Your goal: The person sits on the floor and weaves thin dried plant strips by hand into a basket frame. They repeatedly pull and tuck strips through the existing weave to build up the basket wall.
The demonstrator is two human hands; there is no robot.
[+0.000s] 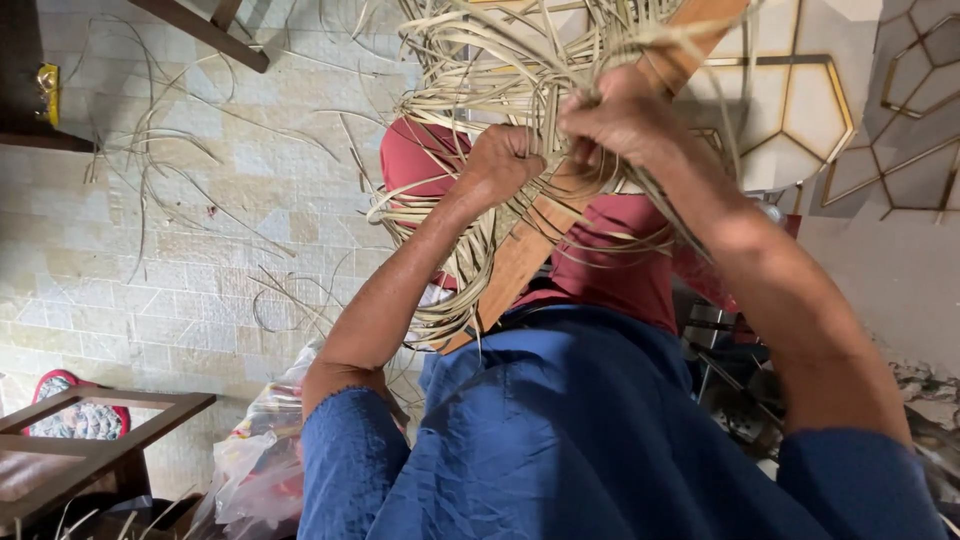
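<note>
Cane strips (500, 90), a big pale tangle of them, sit bunched up top around a wooden bar (520, 255) that slants down toward the person's lap. Left hand (503, 160) is balled into a tight fist around a clump of strips, right beside the bar. Right hand (620, 120) is curled shut too, fingers buried in the strips where they cross the wood. More loose strips (170, 160) lie scattered on the tiled floor (120, 290), and a plastic bag (255, 460) sits by the left elbow.
</note>
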